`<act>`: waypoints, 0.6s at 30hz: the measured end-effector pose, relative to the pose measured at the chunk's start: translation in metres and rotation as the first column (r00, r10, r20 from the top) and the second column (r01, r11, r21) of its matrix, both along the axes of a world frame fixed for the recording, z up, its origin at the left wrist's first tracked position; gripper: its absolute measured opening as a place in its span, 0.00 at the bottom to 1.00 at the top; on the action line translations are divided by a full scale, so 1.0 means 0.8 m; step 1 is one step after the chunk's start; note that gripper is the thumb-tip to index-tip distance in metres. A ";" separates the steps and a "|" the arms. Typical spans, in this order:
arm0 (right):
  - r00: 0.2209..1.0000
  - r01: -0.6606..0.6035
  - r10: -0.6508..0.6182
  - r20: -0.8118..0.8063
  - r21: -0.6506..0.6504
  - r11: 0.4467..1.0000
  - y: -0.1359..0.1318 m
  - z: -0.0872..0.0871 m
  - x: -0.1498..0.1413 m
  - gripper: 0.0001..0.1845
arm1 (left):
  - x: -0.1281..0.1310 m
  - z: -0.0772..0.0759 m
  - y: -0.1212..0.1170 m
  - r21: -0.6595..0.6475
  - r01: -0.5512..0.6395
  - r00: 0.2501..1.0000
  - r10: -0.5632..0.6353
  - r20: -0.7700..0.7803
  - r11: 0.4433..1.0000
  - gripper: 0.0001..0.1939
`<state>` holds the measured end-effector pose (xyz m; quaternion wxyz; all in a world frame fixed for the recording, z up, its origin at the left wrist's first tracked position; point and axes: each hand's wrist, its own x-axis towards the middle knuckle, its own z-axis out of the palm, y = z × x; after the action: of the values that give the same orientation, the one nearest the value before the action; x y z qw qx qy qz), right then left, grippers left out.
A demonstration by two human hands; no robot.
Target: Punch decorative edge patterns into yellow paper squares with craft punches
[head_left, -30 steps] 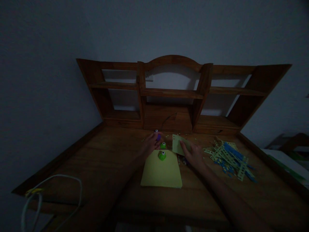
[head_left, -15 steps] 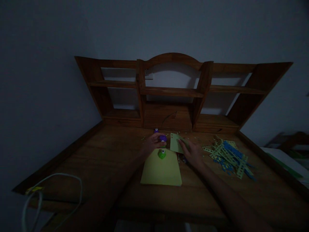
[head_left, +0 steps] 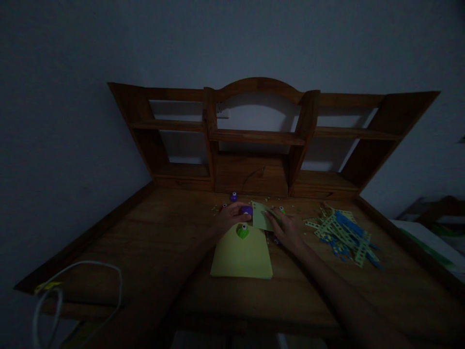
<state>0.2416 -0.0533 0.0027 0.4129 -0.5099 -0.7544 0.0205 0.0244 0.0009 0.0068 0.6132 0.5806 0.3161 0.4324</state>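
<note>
My left hand (head_left: pixel 232 214) is closed around a purple paper punch (head_left: pixel 247 210) with an eye-like decoration. My right hand (head_left: pixel 285 226) pinches a small pale yellow-green paper sheet (head_left: pixel 260 218), which has punched holes near its upper left corner. The sheet's left edge meets the purple punch; whether it sits inside the slot I cannot tell. Just below my hands, a green punch (head_left: pixel 243 231) with an eye on top rests on a stack of yellow paper (head_left: pixel 241 257). A second purple punch (head_left: pixel 233 197) stands behind my left hand.
Yellow-green and blue punched strips (head_left: pixel 348 232) lie heaped at the right. Another green-topped punch (head_left: pixel 282 210) shows behind my right hand, and tiny paper bits (head_left: pixel 267 199) are scattered at the back. A wooden shelf unit (head_left: pixel 254 138) closes off the desk; a white cable (head_left: pixel 121 276) loops at the left.
My right hand has brought the sheet slightly left, up against the purple punch. My left hand has turned a little, and the punch in it now faces the sheet.
</note>
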 end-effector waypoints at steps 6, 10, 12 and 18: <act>1.000 -0.012 0.012 0.003 0.024 1.000 -0.003 0.003 0.002 0.15 | -0.002 -0.001 0.000 0.018 0.027 1.000 -0.027 0.005 0.999 0.21; 1.000 -0.011 0.010 0.014 0.051 0.999 -0.005 0.004 0.002 0.14 | -0.002 -0.004 0.000 0.037 0.037 0.999 -0.038 0.018 0.999 0.20; 1.000 -0.003 0.003 0.022 0.031 0.999 -0.005 0.004 0.002 0.14 | -0.002 -0.006 0.001 0.036 0.029 0.999 -0.030 0.031 0.999 0.21; 0.999 -0.016 0.015 0.028 0.022 1.000 -0.005 0.003 0.001 0.14 | 0.000 -0.006 0.001 0.017 -0.008 1.000 0.007 0.025 1.000 0.22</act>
<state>0.2426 -0.0569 0.0054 0.4078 -0.4997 -0.7641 0.0084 0.0247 0.0019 0.0018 0.6106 0.5790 0.3070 0.4446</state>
